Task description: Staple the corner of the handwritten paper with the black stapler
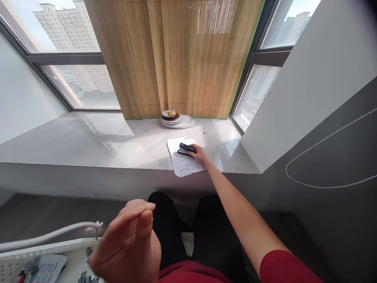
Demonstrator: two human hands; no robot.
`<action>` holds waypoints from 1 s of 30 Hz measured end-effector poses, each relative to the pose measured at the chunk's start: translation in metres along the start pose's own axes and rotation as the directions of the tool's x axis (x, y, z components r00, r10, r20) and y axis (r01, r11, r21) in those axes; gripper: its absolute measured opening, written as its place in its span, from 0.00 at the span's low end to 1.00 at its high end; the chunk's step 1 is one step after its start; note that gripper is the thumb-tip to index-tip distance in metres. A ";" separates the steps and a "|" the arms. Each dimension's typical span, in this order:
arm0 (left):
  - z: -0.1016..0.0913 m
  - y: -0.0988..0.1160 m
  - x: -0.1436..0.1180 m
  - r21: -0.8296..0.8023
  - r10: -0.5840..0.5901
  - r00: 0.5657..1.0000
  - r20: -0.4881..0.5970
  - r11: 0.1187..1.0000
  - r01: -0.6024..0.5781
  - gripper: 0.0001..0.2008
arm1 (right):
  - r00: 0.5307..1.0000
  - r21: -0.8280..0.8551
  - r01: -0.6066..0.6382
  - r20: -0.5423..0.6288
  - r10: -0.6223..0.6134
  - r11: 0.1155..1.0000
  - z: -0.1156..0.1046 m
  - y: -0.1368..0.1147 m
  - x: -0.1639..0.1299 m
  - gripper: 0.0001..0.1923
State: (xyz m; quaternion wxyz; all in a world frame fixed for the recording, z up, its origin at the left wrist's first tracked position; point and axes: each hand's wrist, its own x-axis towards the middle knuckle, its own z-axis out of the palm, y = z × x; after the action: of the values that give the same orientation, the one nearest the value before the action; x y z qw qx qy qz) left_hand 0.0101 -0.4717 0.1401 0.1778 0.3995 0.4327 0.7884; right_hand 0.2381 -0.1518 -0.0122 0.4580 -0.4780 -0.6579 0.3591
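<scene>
Stapler [186, 147] in view on the sill [141, 151] — a black one, set on a handwritten sheet of paper [185, 167], its near end pinched between the thumb and fingers of the right hand [202, 156]. The left hand [129, 239] is raised beside the white basket [59, 247], fingertips pressed together — whether anything small is caught between them, I can't tell from here. Beyond the paper, stacked plates [176, 121] sit just before the bamboo blind [188, 59].

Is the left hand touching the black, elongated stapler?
No, the right hand holds the black, elongated stapler, while the left hand is apart from it, nearer the camera.
</scene>
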 end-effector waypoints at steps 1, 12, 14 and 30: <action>0.010 -0.009 0.001 -0.015 -0.043 0.999 0.024 0.999 0.043 0.08 | 1.000 0.000 0.008 0.001 -0.008 1.000 0.000 0.000 0.000 0.20; 0.026 -0.029 0.004 -0.226 -0.600 0.760 0.249 0.728 0.648 0.08 | 1.000 -0.010 0.025 -0.004 -0.025 1.000 -0.001 0.005 0.000 0.22; 0.026 -0.029 0.005 -0.221 -0.642 0.722 0.258 0.688 0.691 0.08 | 1.000 -0.018 0.028 -0.009 -0.028 0.999 -0.001 0.006 0.000 0.21; 0.027 -0.027 0.002 -0.151 -0.704 0.579 0.411 0.573 0.805 0.09 | 1.000 -0.006 0.020 -0.001 -0.020 1.000 -0.003 0.005 -0.002 0.22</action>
State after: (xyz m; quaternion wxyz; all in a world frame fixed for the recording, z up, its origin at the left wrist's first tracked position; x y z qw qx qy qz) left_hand 0.0279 -0.4405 0.1272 0.6279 0.2548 0.3946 0.6205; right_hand 0.2429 -0.1516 -0.0164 0.4604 -0.4731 -0.6635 0.3521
